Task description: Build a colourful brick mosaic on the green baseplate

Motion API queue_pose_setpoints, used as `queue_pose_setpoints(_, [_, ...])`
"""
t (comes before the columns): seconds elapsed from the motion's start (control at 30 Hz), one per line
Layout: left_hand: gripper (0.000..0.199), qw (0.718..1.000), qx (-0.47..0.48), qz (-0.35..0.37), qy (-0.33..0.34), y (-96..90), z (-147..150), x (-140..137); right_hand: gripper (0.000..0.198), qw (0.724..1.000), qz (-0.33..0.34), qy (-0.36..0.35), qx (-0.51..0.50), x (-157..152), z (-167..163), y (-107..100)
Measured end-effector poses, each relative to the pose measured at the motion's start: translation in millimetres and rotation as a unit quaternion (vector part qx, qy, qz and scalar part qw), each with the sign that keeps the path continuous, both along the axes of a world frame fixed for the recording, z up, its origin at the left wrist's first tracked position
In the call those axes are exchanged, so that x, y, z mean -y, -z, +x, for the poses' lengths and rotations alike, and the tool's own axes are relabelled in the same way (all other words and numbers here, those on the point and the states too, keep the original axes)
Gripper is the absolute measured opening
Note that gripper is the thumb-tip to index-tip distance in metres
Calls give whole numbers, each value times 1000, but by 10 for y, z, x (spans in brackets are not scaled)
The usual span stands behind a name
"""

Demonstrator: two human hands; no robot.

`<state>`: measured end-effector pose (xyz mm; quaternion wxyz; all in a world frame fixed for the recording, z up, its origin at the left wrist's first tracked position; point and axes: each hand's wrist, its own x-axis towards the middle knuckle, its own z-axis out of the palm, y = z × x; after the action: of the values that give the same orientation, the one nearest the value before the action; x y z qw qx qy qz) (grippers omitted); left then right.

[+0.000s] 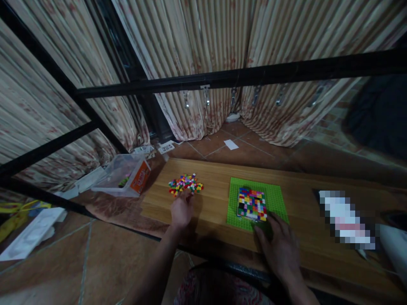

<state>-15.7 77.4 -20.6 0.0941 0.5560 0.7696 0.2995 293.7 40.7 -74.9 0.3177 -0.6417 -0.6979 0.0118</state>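
My left hand (pixel 182 208) is at the near edge of a loose pile of small colourful toy bricks (pixel 186 182). Its fingers are curled together, and anything between them is too small to make out. A green baseplate (pixel 276 195) lies on the wooden table, bearing a roughly square block of multicoloured bricks (pixel 252 203). At the plate's near right corner rests my right hand (pixel 281 243), thumb and fingers apart. Its fingertips are close to the block's near right corner; whether they touch it I cannot tell.
A clear plastic box (pixel 117 173) with an orange label stands left of the wooden table (pixel 213 207). A blurred-out packet (pixel 346 220) lies on the right. Beyond the table, a black metal bar (pixel 222 79) crosses in front of pleated curtains (pixel 203 42). White paper (pixel 231 144) lies on the tiled floor.
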Motion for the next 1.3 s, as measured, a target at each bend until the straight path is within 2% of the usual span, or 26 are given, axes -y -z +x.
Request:
queue_pose_setpoints(0.1, [18, 998, -61, -31, -14, -21, 34, -75, 60, 1000, 10, -4, -5, -1, -1, 6])
queue_pose_setpoints(0.27, [18, 996, -78, -36, 1, -61, 24, -117, 56, 1000, 4, 1, 0, 5, -30, -37])
queue_pose_setpoints(0.33, [18, 998, -52, -12, 23, -99, 80, -81, 54, 1000, 4, 3, 0, 9, -41, -55])
queue_pose_setpoints(0.43, [16, 992, 59, 39, 103, -170, 320, 14, 51, 1000, 4, 3, 0, 17, -53, -79])
queue_pose_setpoints(0.53, [14, 962, 145, 34, 231, -236, 669, 78, 47, 1000, 1, 6, 8, 23, -62, -98])
queue_pose_setpoints(0.6, [13, 948, 178, 28, 264, -266, 870, 69, 45, 1000, 1, 10, 13, 25, -66, -106])
queue_pose_setpoints(0.7, [12, 938, 216, 28, 269, -282, 1040, 0, 44, 1000, -1, 11, 14, 27, -73, -115])
queue_pose_setpoints(0.83, [12, 930, 234, 19, 284, -283, 1104, -86, 43, 1000, -8, 12, 19, 31, -86, -132])
queue_pose_setpoints(1.3, [12, 938, 246, -31, 242, -218, 1233, -171, 41, 1000, -3, 7, 11, 30, -83, -131])
